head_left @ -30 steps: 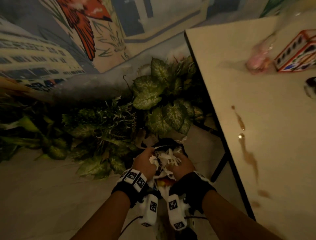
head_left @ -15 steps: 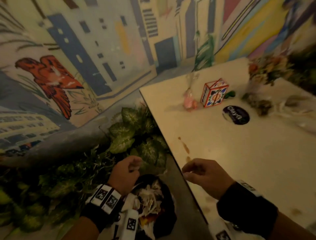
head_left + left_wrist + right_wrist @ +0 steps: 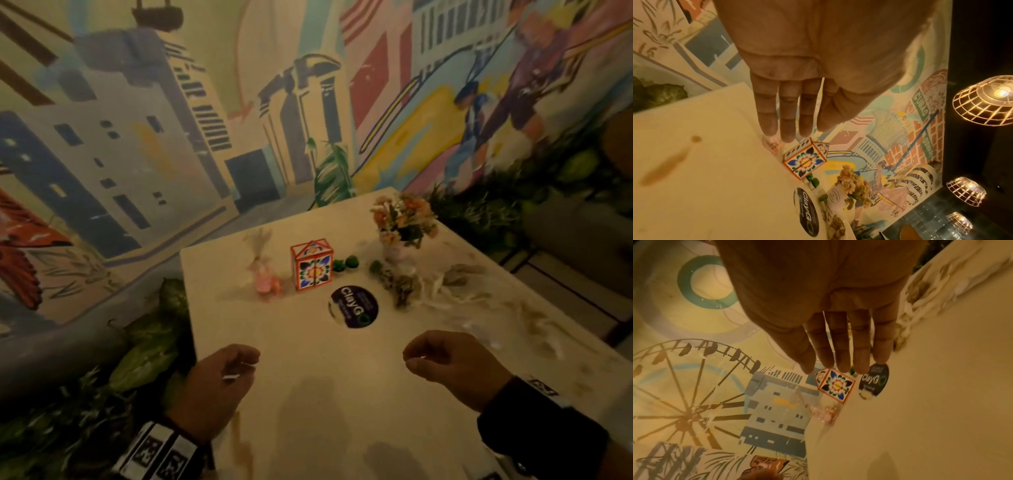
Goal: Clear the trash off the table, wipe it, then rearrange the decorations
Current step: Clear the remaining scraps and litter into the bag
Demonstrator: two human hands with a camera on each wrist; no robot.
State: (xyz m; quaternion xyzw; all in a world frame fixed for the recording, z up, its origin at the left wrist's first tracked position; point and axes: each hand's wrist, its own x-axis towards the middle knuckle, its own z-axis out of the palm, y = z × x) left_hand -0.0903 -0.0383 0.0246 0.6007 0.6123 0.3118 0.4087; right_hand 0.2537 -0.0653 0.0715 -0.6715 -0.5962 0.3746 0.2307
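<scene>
My left hand (image 3: 245,365) and right hand (image 3: 416,359) hover empty over the near part of the cream table (image 3: 308,394), fingers relaxed. In the wrist views the left hand (image 3: 803,129) and right hand (image 3: 838,363) show straight fingers holding nothing. Further back stand a painted floral box (image 3: 311,265), a pink wrapped item (image 3: 263,279), a black round ClayGo disc (image 3: 354,307), a flower vase (image 3: 400,226) and small green balls (image 3: 346,263). Crumpled dried scraps (image 3: 404,286) and white crumpled paper (image 3: 455,291) lie at the right. Brown stains (image 3: 668,167) mark the tabletop.
Leafy plants (image 3: 147,349) crowd the floor left of the table, below a mural wall (image 3: 137,154). More greenery (image 3: 479,216) and a grey seat (image 3: 582,233) sit at the far right. Wire lamps (image 3: 986,100) hang overhead.
Both hands let go of the crumpled paper in the black bag on the floor and rose over the table. The view swung up from the plants to the tabletop.
</scene>
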